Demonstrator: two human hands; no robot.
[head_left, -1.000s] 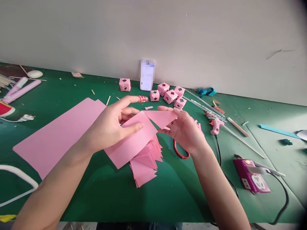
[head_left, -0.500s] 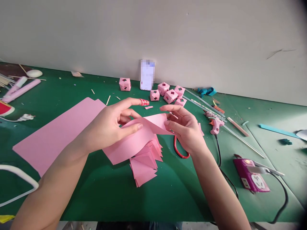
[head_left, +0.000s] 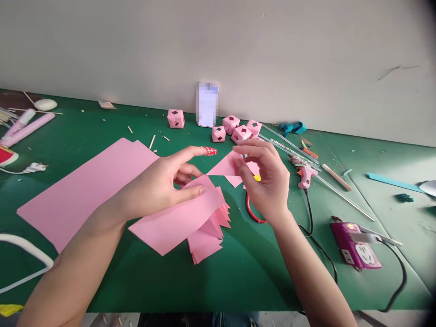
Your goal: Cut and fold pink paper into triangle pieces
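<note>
My left hand [head_left: 166, 177] pinches a pink paper strip [head_left: 170, 227] between thumb and fingers. A red patterned wrap covers its outstretched index fingertip. My right hand [head_left: 265, 177] is closed, thumb against fingers, on a smaller pink paper piece [head_left: 223, 167], apart from the strip. Beneath the strip lies a stack of cut pink paper pieces [head_left: 206, 245] with pointed ends. A red loop handle [head_left: 251, 211] shows partly under my right hand, with a small yellow bit [head_left: 257, 178] beside it.
A large pink sheet [head_left: 85, 186] lies left. At the back are a propped phone [head_left: 207, 104], a pink paper cube [head_left: 175, 119] and several more cubes [head_left: 241, 134]. To the right are a pink glue gun [head_left: 306, 176], clear sticks [head_left: 347, 200] and a purple power socket [head_left: 354, 247] with cables.
The paper between my hands has come apart into two pieces. My left hand's strip has swung down and left, while my right hand holds the smaller piece farther back.
</note>
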